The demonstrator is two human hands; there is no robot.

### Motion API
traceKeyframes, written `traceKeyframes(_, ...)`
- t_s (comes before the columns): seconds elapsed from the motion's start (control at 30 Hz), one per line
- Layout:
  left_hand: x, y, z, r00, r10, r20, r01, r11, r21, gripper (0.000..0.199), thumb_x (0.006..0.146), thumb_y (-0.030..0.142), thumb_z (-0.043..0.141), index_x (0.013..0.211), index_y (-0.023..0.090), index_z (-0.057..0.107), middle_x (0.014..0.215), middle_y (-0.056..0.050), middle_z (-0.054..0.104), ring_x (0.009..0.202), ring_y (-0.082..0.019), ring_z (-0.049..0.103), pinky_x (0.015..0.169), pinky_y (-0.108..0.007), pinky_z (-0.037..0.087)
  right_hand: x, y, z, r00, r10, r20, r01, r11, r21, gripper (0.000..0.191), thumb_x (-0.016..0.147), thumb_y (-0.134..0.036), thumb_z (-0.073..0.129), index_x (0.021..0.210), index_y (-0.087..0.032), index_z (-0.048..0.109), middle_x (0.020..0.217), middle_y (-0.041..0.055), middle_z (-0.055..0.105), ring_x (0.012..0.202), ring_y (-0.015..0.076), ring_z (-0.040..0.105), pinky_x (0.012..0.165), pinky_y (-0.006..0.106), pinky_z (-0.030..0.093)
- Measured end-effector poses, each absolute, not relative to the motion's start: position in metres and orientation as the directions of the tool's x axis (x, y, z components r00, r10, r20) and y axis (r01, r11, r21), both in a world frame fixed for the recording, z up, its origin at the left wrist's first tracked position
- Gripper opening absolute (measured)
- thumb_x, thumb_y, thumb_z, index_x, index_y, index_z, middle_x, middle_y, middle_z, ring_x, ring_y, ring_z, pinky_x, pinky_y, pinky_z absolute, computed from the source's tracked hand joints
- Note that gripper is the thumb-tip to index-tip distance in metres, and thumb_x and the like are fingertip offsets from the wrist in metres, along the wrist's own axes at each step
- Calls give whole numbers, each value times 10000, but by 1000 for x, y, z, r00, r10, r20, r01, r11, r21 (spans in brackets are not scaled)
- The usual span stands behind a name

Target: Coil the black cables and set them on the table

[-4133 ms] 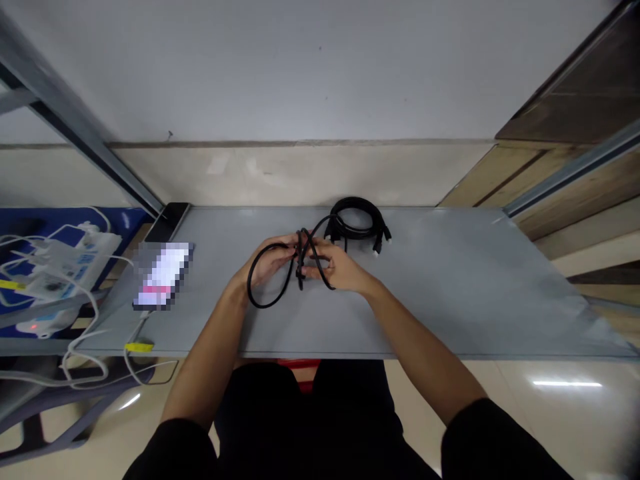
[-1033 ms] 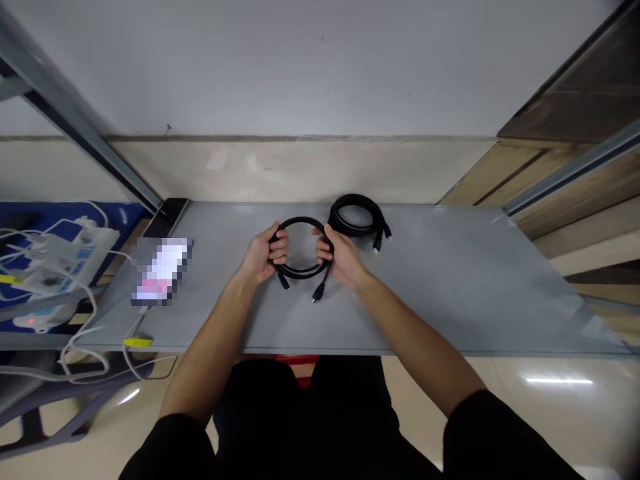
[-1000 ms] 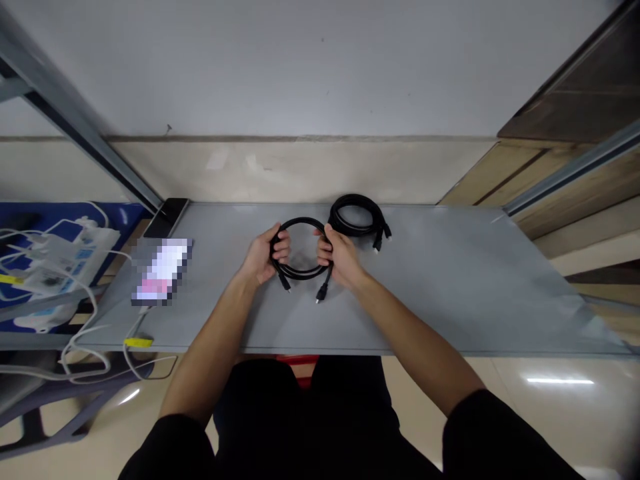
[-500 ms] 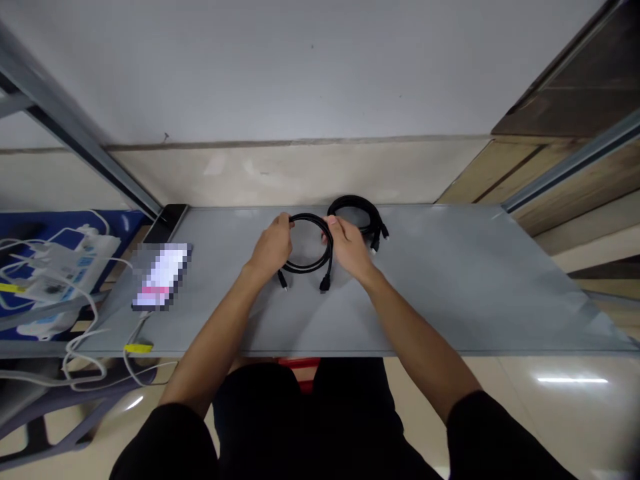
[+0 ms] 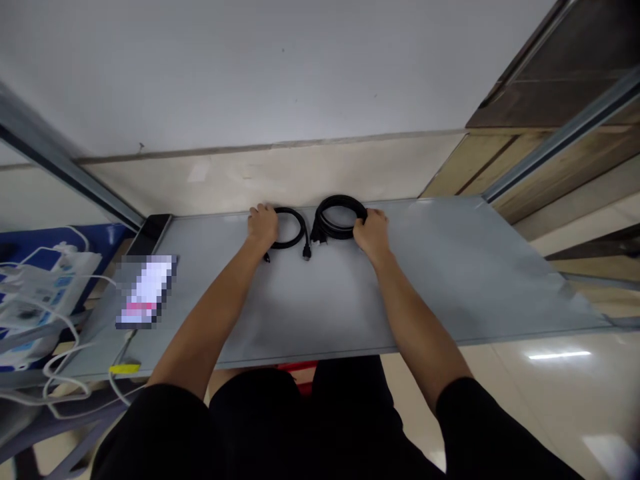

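Observation:
Two coiled black cables are side by side near the back edge of the grey shelf. My left hand [image 5: 263, 225] is closed on the left side of the thinner coil [image 5: 302, 230], whose two plugs point toward me. The thicker coil [image 5: 334, 233] has its plugs at its lower left. Its right side is in the closed fingers of my right hand [image 5: 371, 230]. A small gap separates the two coils.
A lit phone [image 5: 149, 287] with a white cable is at the shelf's left, below a dark flat object [image 5: 150, 233]. White power strips [image 5: 50, 287] and tangled cords are further left. Metal posts rise at both back corners of the grey shelf [image 5: 450, 280].
The thinner coil has moved back and left with my left hand. My right hand has let go of it and taken hold of the thicker coil, which has turned so its plugs face left.

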State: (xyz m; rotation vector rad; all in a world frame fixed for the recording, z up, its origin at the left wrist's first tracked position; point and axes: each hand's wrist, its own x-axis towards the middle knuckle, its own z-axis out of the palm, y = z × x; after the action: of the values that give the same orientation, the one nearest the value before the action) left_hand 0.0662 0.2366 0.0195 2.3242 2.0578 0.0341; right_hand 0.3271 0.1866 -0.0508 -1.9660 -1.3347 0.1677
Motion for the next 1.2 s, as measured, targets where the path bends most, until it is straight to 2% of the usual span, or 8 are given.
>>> traceKeyframes(0.17,60,242,20,119,993,-18,990,-118,73,498,959,49,501,1452,52,570,1515,-293,527,1418,-403,514,1134,-505,491,331,191,-50,445,817,366,743,-109,-661,385,881,-84,435,1174,-103,685,1264,256,675,1313,350,551,1187,574,392)
traceKeyframes(0.33,52,242,20,110,991,78,972,-123,202,440,1045,232,470,1442,83,586,1485,-264,568,1391,-394,522,1133,-535,487,332,185,-40,471,780,412,652,7,-758,383,958,-146,404,1282,-168,608,1229,185,709,1241,308,622,1144,543,464)
traceKeyframes(0.47,46,228,23,185,955,232,880,-267,394,376,1050,228,461,1354,123,657,1409,-215,636,1359,-332,551,1208,-484,429,325,178,-27,464,746,477,539,189,-820,355,1038,-293,391,1358,-234,533,1181,117,696,1140,257,687,1055,482,536)
traceKeyframes(0.6,49,193,26,218,914,342,622,-400,673,289,1069,332,511,1232,187,700,1281,-157,708,1258,-289,638,1107,-446,514,309,169,-14,484,752,447,307,333,-892,387,1020,-463,476,1364,-294,530,1059,48,636,773,185,679,768,392,593)
traceKeyframes(0.7,62,162,25,193,948,255,370,-311,875,346,1032,471,619,1246,206,683,1267,-137,731,1081,-255,721,917,-378,581,288,157,-4,482,791,376,32,413,-910,328,964,-492,538,1233,-313,591,853,-18,550,521,122,475,504,286,464)
traceKeyframes(0.83,78,142,15,137,989,56,202,-83,976,500,927,505,780,1297,218,604,1162,-105,749,792,-194,730,788,-359,596,256,137,8,363,892,270,-259,375,-890,265,918,-525,519,932,-275,608,675,-56,374,445,107,316,393,244,290)
traceKeyframes(1.0,78,144,6,60,996,-68,10,68,998,291,901,389,801,1019,204,611,876,-42,706,813,-205,717,770,-347,593,229,119,16,247,936,252,-377,333,-865,293,844,-563,595,852,-271,579,654,-64,338,447,102,310,404,254,284)
traceKeyframes(1.2,72,141,10,70,987,-143,-183,154,971,250,863,375,823,891,188,659,871,-46,726,874,-192,718,802,-320,565,216,113,17,239,933,268,-311,335,-890,415,832,-666,743,956,-297,599,754,-33,476,576,140,471,432,271,367)
